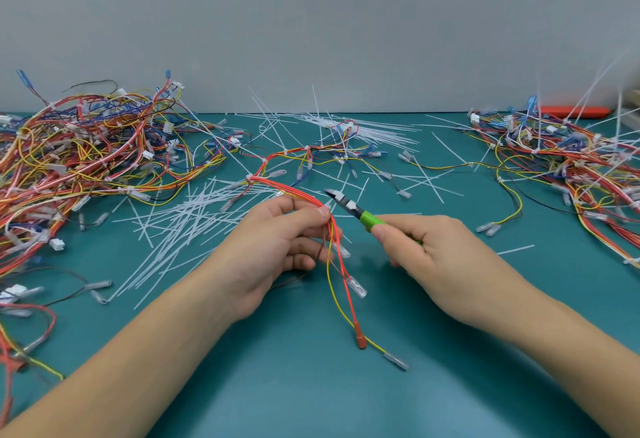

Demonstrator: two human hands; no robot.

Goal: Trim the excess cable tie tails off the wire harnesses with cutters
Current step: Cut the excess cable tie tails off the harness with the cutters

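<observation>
My left hand (277, 247) pinches a red and yellow wire harness (287, 191) between thumb and fingers, lifted a little above the teal table (311, 385). Its loose ends with clear terminals and a red boot hang down toward me. My right hand (426, 250) grips green-handled cutters (349, 209). The cutter jaws point up and left, just right of the harness near my left thumb, and are slightly apart. The harness runs back across the table to white cable ties (249, 177) on its trunk.
A big heap of harnesses (79, 153) lies at the left, another heap (571, 160) with long untrimmed tie tails at the right. Cut white tie tails (180, 226) litter the middle. An orange object (575, 111) sits at the back right by the grey wall.
</observation>
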